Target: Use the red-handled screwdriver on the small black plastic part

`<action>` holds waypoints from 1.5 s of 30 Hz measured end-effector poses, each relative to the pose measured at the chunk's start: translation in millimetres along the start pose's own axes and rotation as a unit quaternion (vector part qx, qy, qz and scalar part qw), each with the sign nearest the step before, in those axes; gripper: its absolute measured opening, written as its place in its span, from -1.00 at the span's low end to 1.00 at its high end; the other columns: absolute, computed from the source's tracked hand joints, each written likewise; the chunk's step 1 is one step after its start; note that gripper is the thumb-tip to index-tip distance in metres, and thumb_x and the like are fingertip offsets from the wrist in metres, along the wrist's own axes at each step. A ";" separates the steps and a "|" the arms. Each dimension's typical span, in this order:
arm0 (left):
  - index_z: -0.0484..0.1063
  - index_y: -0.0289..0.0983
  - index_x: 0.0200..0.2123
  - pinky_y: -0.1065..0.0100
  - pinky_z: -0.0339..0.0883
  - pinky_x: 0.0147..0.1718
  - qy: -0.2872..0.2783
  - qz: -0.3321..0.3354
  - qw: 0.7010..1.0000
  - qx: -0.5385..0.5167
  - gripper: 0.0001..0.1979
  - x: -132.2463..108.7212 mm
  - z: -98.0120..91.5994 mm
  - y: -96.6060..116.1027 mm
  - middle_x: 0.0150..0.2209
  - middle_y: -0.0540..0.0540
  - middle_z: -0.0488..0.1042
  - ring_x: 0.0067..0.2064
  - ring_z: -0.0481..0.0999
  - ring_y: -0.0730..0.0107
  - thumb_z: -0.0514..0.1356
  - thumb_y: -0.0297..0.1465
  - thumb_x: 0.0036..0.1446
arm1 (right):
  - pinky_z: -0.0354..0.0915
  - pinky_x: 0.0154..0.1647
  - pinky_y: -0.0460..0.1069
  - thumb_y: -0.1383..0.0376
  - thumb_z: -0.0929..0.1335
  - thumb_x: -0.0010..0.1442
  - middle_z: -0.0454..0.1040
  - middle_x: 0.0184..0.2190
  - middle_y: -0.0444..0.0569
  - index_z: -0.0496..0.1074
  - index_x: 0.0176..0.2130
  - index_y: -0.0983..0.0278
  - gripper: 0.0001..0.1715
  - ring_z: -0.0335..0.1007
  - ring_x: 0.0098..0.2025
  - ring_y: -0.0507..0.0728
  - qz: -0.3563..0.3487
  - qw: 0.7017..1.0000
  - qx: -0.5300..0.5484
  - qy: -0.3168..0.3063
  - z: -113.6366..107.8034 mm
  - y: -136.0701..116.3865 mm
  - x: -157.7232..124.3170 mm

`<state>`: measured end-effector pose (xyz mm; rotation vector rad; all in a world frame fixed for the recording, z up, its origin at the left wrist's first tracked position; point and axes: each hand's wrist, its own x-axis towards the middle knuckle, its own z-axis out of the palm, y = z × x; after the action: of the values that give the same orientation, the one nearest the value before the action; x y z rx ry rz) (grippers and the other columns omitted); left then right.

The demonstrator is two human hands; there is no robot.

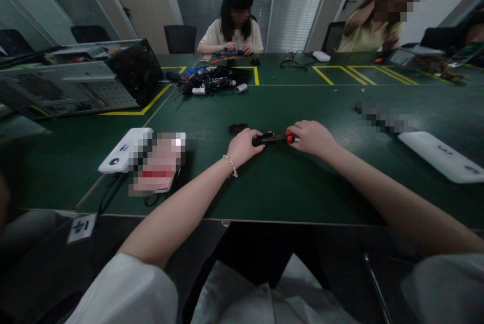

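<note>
Near the middle of the green table (302, 183), my left hand (245, 146) is closed on a small black part (260, 139). My right hand (310, 136) grips a tool with red handles (290, 137), likely pliers. The tool's dark jaws reach left and meet the black part between my hands. Just behind my left hand lies another small black piece (237, 128). The fine details of the black part are too small and dark to make out.
A white power bank (126, 150) and a pink-cased phone (161, 163) lie left; another white power bank (442, 156) lies right. An opened computer case (75, 82) stands at the left. Black tools and cables (212, 81) lie farther back. Two people sit across the table.
</note>
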<state>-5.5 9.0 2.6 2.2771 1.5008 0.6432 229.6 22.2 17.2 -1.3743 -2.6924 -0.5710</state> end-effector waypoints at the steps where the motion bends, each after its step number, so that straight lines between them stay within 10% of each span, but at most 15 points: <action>1: 0.47 -0.25 -0.11 0.30 0.37 -0.22 -0.001 0.000 1.000 0.000 -0.69 0.0 -0.1 0.2 -0.15 -0.13 0.46 -0.17 0.47 0.27 0.24 -0.30 0.06 | 0.20 -0.32 0.05 0.19 0.21 0.17 0.47 -0.30 0.14 0.46 -0.14 0.37 -0.59 0.36 -0.30 0.21 -0.001 1.000 -0.005 0.001 -0.5 -0.1 0.0; 45: 0.47 -0.26 -0.10 0.29 0.37 -0.22 0.000 0.000 1.000 0.000 -0.68 1.3 1.5 -0.8 -0.15 -0.13 0.45 -0.18 0.47 0.27 0.24 -0.30 0.05 | 0.20 -0.32 0.04 0.16 0.22 0.17 0.48 -0.30 0.11 0.47 -0.16 0.34 -0.60 0.35 -0.30 0.19 0.008 1.000 0.018 0.005 0.1 -0.2 -1.1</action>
<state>-4.9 10.4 1.2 2.2760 1.5016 0.6439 230.1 21.3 16.8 -1.3779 -2.6681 -0.5247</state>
